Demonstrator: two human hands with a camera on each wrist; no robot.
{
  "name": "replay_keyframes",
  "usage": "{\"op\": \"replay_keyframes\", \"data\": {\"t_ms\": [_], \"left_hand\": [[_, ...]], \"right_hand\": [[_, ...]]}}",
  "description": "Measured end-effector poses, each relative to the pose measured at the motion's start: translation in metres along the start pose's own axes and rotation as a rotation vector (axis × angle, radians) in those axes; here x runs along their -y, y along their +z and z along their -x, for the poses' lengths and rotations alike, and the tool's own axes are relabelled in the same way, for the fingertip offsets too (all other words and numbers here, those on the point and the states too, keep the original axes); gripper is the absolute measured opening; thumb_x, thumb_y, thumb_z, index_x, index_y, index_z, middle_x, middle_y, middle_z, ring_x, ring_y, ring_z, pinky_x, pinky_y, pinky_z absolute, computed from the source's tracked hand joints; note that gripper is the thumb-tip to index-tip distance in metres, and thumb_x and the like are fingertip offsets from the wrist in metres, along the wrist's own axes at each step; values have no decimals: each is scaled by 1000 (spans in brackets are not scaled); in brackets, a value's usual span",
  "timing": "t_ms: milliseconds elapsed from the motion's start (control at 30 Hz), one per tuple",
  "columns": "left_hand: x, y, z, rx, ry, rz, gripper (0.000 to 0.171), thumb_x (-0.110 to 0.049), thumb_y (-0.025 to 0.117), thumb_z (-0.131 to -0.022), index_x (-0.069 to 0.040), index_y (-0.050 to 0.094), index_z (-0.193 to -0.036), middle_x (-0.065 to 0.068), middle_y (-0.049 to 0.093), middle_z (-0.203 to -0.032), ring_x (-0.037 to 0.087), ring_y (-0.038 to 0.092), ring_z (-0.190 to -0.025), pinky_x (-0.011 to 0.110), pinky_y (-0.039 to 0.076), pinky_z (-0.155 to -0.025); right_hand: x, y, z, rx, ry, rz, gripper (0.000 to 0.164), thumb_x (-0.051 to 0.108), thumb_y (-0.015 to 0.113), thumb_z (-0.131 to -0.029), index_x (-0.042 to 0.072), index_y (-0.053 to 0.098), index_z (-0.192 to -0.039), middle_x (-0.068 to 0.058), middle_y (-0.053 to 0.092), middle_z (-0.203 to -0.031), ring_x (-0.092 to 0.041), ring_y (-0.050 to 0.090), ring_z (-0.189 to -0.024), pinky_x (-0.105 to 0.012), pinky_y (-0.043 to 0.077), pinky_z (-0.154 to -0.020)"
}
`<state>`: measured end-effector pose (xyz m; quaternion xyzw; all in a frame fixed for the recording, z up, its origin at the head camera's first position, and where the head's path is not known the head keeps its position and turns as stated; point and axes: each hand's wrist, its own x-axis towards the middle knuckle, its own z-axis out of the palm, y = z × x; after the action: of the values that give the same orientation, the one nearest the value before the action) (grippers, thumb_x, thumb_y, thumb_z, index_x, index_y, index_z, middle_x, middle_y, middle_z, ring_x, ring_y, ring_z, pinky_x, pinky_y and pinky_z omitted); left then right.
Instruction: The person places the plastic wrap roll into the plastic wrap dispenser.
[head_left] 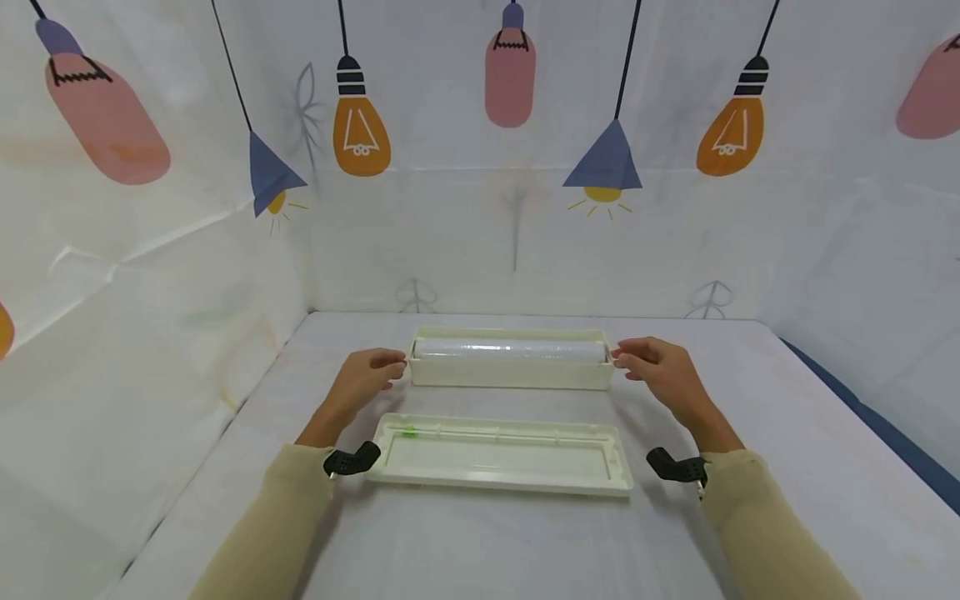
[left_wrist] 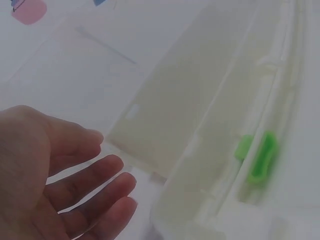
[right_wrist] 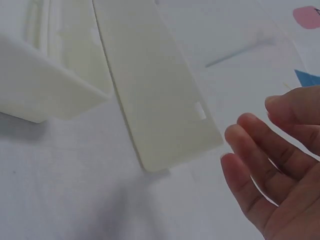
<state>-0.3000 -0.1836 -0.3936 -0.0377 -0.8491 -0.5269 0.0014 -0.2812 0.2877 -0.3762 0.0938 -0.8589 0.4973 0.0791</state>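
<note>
A long cream box (head_left: 512, 375) lies across the table with a shiny plastic-wrapped roll (head_left: 510, 349), which looks like cling film, inside it. My left hand (head_left: 365, 383) is at the box's left end, fingers loosely bent. At the opposite end is my right hand (head_left: 663, 375), its fingers relaxed too. Both wrist views show the fingertips close to the box's corners, with nothing held; whether they touch it I cannot tell. In front lies the box's cream lid (head_left: 495, 462), inner side up. A small green slider (left_wrist: 262, 157) sits along the lid's rail.
White table covering (head_left: 480, 542) surrounds the box and lid. Behind stands a white sheet (head_left: 450, 242) printed with lamps and bulbs, and another sheet (head_left: 150, 333) closes off the left side. Black wrist cameras (head_left: 352, 459) hang near the lid's two ends.
</note>
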Motion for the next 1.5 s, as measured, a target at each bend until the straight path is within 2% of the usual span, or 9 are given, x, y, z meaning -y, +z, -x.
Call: {"op": "replay_keyframes", "data": {"t_ms": [167, 333, 567, 833, 1100, 1200, 1300, 1433, 1500], "left_hand": [[6, -4, 9, 18, 8, -1, 38, -22, 62, -99, -1, 65, -130, 12, 67, -126, 25, 64, -111, 37, 55, -91], [10, -7, 18, 49, -7, -33, 39, -23, 63, -99, 0, 64, -130, 13, 67, -126, 25, 65, -109, 39, 55, -92], [13, -9, 26, 97, -74, -61, 41, -26, 64, -98, -2, 64, -132, 12, 67, -126, 23, 65, -107, 38, 56, -90], [20, -14, 30, 195, -48, -67, 44, -32, 67, -97, -6, 63, -133, 9, 69, -121, 21, 69, -97, 41, 54, -89], [26, -17, 34, 255, -77, -99, 41, -33, 68, -97, -8, 66, -130, 7, 68, -120, 20, 68, -86, 34, 54, -78], [27, -17, 34, 277, -62, -101, 41, -32, 67, -97, -8, 66, -129, 9, 68, -120, 20, 67, -86, 34, 54, -78], [28, -17, 35, 310, -39, -95, 40, -32, 67, -97, -6, 67, -129, 9, 68, -121, 20, 65, -89, 34, 54, -78], [28, -18, 36, 350, 0, -110, 39, -31, 68, -97, -6, 69, -127, 7, 68, -119, 20, 60, -92, 34, 51, -76], [29, -18, 37, 354, 17, -125, 38, -31, 69, -96, -7, 70, -125, 6, 68, -117, 20, 58, -92, 35, 50, -75]], "right_hand": [[-3, 0, 10, 23, 14, -63, 42, 24, 66, -99, -6, 60, -129, -22, 67, -122, -14, 68, -102, -33, 58, -84], [-3, 0, 18, 63, 9, -107, 43, 22, 63, -101, -9, 58, -130, -27, 65, -121, -19, 69, -101, -32, 58, -83], [-4, -2, 30, 145, 57, -65, 43, 22, 63, -101, -7, 56, -133, -22, 65, -123, -28, 67, -106, -31, 58, -83], [-9, 1, 40, 238, 68, -11, 47, 25, 65, -100, -6, 56, -134, -20, 67, -123, -29, 66, -108, -36, 58, -81], [-13, 6, 54, 308, 82, 11, 47, 29, 66, -99, -3, 58, -133, -14, 67, -123, -24, 66, -106, -32, 57, -82], [-10, 6, 57, 337, 90, 28, 49, 31, 66, -99, -2, 58, -134, -14, 66, -126, -24, 63, -111, -32, 56, -84], [-5, 4, 59, 378, 102, 69, 49, 34, 66, -98, 1, 58, -135, -12, 65, -126, -26, 62, -113, -38, 54, -87], [-3, 3, 60, 443, 74, 135, 51, 35, 67, -97, 5, 58, -138, -11, 64, -128, -29, 59, -116, -45, 52, -90], [-4, 3, 61, 468, 50, 144, 53, 34, 67, -97, 5, 56, -139, -13, 61, -131, -30, 58, -117, -45, 51, -92]]}}
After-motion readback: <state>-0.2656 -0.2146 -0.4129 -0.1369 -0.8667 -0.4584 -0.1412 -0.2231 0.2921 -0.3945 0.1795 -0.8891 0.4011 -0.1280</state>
